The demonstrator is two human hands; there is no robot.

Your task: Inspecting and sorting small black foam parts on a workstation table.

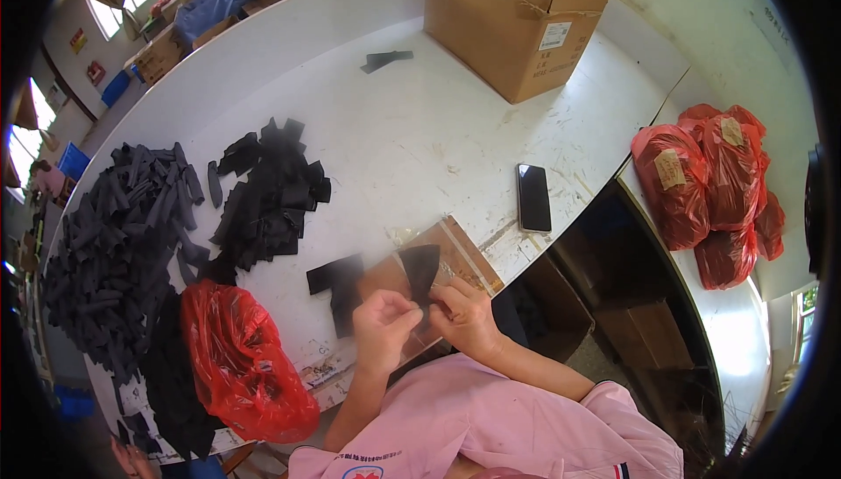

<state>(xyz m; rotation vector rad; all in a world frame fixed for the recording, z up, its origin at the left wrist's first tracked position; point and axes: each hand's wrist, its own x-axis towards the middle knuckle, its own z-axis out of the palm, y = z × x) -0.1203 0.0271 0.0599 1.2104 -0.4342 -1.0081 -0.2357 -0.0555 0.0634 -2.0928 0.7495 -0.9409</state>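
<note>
A small black fabric piece (420,269) stands up over a brown board (451,255) at the table's front edge. My right hand (464,314) pinches its lower right edge. Close to the same lower end, my left hand (384,330) has thumb and fingertips pressed together; what is between them is too small to make out. Beside my left hand lie more black fabric pieces (340,279), flat on the table and partly covered by the hand.
Left are a heap of dark rolled strips (123,234), a black fabric pile (276,194) and a red plastic bag (241,365). A phone (533,198), cardboard box (521,28) and red bags (714,172) stand farther right. Another person's hand (131,460) shows lower left.
</note>
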